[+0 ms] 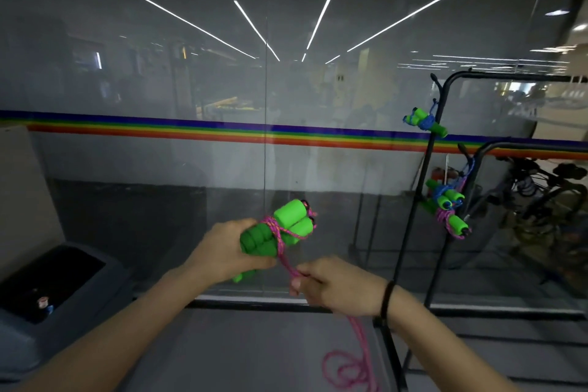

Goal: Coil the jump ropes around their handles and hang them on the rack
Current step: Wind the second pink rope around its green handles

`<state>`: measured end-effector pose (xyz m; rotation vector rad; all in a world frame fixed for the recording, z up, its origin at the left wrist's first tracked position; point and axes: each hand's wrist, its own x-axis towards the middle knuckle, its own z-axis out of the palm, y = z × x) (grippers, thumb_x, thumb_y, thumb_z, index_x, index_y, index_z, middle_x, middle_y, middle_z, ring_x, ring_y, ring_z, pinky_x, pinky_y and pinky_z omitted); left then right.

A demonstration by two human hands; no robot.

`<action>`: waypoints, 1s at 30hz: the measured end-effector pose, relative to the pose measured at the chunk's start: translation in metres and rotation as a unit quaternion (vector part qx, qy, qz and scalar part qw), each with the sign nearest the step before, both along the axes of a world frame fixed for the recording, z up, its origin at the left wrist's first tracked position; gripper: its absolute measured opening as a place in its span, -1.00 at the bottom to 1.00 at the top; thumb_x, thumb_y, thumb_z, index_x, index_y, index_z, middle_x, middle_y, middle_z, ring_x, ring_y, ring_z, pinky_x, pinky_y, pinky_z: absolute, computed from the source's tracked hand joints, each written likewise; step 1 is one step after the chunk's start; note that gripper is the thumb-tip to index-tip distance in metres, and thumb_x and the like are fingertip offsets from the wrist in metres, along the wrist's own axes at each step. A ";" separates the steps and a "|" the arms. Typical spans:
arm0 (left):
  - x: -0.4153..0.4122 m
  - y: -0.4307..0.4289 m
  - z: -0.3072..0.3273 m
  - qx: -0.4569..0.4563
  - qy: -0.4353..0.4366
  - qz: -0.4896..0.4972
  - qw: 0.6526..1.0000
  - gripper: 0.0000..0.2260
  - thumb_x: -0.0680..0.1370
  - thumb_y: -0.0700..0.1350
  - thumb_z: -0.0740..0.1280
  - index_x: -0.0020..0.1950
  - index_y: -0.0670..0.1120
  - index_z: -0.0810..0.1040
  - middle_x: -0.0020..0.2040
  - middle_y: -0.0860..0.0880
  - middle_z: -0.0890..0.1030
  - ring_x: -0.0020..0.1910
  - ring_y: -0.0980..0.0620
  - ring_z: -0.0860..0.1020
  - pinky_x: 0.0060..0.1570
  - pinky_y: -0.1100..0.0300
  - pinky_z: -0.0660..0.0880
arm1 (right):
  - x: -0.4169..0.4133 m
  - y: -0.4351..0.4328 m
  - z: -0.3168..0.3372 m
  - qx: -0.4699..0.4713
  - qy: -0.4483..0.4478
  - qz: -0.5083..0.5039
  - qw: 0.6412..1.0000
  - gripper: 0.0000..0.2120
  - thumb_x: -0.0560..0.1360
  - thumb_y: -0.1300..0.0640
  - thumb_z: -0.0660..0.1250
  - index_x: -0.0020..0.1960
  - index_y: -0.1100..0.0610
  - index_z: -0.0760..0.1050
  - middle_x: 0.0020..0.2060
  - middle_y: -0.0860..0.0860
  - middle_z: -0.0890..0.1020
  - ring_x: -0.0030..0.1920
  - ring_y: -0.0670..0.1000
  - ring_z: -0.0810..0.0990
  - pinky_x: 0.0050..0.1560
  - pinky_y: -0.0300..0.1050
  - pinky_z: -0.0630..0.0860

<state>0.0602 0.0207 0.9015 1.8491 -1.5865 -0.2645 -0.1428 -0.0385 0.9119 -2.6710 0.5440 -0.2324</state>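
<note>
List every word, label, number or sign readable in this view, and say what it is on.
None can be read.
Green handles: no print visible.
Rack: no label.
Glass wall: only a rainbow stripe, no lettering.
Small item in the dark bin: too blurred to read.

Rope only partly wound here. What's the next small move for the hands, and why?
Probably another turn: the right hand should carry the pink rope around the green handles held in the left hand. Only a few wraps cross the handles, and loose rope lies slack on the floor, so hanging it on the rack looks premature.
</note>
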 end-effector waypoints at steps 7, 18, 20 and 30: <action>0.009 0.010 -0.010 0.106 -0.293 -0.134 0.941 -0.62 0.29 0.13 0.43 0.08 0.14 0.48 -0.03 0.07 0.63 -0.01 0.03 0.57 -0.15 0.19 0.39 | 0.020 -0.007 0.032 -0.021 -0.036 0.018 0.999 -0.81 0.44 -0.01 0.37 -0.14 0.11 0.62 -0.41 -0.13 0.56 -0.41 -0.29 0.46 -0.34 -0.43 0.32; 0.006 0.017 0.014 0.060 0.113 -0.285 0.950 -0.57 0.21 -0.20 0.61 0.05 -0.06 0.63 -0.04 0.01 0.70 -0.10 0.09 0.64 -0.04 0.22 0.56 | 0.034 -0.030 -0.005 0.278 -0.244 -0.094 0.924 -0.69 0.19 0.36 0.55 -0.56 0.07 0.54 -0.74 -0.16 0.47 -0.66 -0.30 0.43 -0.49 -0.48 0.37; 0.011 0.017 0.016 0.047 0.166 -0.254 0.952 -0.59 0.23 -0.28 0.58 0.05 -0.10 0.63 -0.10 0.00 0.70 -0.15 0.13 0.62 -0.12 0.27 0.54 | 0.030 -0.032 -0.023 0.281 -0.216 -0.158 0.922 -0.66 0.44 0.38 0.31 -0.36 -0.01 0.48 -0.77 -0.21 0.41 -0.65 -0.31 0.43 -0.40 -0.40 0.40; 0.028 -0.004 0.005 0.000 0.198 0.004 0.980 -0.83 0.27 -0.11 0.57 -0.22 -0.10 0.66 -0.35 -0.05 0.68 -0.39 0.07 0.62 -0.32 0.23 0.53 | 0.047 -0.015 -0.029 0.119 -0.032 -0.077 0.989 -0.68 0.58 0.05 0.14 -0.35 -0.03 0.36 -0.43 -0.13 0.44 -0.42 -0.18 0.41 -0.31 -0.34 0.34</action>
